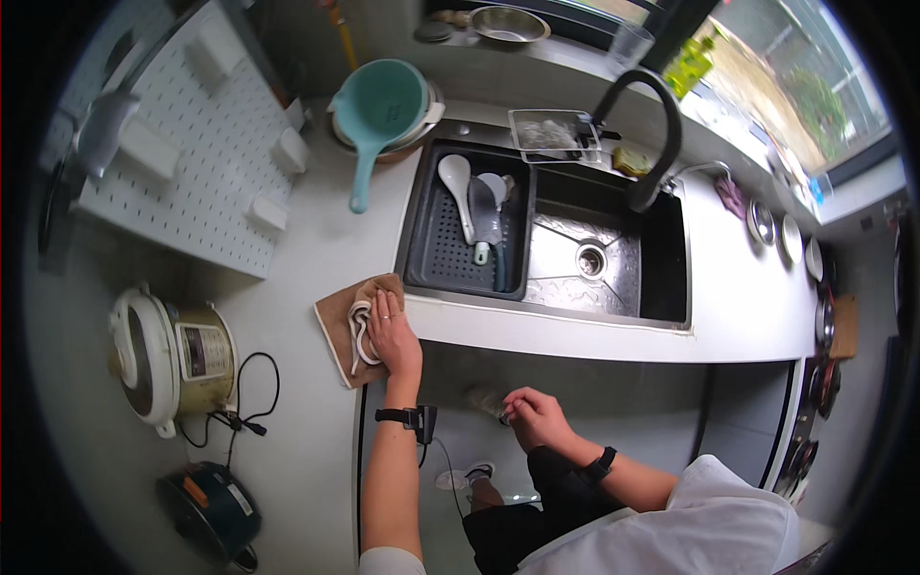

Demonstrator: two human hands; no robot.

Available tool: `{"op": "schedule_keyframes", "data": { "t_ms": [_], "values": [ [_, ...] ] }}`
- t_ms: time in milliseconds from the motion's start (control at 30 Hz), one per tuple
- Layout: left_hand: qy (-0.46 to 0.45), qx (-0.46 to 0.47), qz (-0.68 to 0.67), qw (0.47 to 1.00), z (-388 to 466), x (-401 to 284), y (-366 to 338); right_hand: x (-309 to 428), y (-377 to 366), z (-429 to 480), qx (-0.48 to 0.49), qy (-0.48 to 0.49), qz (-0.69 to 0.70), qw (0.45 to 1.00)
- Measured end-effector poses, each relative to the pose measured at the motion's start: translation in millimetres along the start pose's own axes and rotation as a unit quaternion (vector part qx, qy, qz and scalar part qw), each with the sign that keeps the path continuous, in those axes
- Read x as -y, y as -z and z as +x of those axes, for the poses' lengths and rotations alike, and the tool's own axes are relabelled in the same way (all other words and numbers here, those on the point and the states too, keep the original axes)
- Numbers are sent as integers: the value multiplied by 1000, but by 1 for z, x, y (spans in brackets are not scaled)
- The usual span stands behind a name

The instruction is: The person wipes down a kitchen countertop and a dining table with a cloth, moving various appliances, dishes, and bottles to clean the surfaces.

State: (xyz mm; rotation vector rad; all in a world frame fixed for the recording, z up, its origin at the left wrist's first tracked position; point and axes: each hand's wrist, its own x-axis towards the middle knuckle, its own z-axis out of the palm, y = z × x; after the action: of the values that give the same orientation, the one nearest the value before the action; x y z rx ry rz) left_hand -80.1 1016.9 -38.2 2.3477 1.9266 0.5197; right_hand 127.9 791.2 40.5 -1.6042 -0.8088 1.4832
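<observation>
My left hand [392, 334] lies on a brown cloth [336, 316] with pale edging, pressing a bunched fold of it to the white countertop [287, 316] at the inner corner, just left of the sink. Part of the cloth spreads flat beyond my fingers. Over the floor, in front of my body, my right hand [539, 415] hangs with its fingers curled in; nothing shows in it. Near my left hand, a black drain basket [445, 266] sits in the sink's left side. It holds a white spoon [456, 176], a knife [485, 212] and other utensils.
The steel sink [568, 284] has a black curved faucet [672, 108]. Behind the basket's left side, a teal ladle [388, 108] rests on stacked basins. An electric pressure cooker [172, 359] with a loose cord and a dark green appliance [215, 503] stand left. Several bowls [790, 238] line the right.
</observation>
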Motion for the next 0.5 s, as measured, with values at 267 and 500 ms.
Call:
{"op": "schedule_keyframes", "data": {
  "t_ms": [267, 500],
  "values": [
    [16, 82, -242, 967, -23, -60, 13, 39, 43, -10, -71, 45, 35, 996],
    [28, 314, -341, 886, -87, -167, 39, 100, 61, -16, -90, 107, 27, 990]
  ]
}}
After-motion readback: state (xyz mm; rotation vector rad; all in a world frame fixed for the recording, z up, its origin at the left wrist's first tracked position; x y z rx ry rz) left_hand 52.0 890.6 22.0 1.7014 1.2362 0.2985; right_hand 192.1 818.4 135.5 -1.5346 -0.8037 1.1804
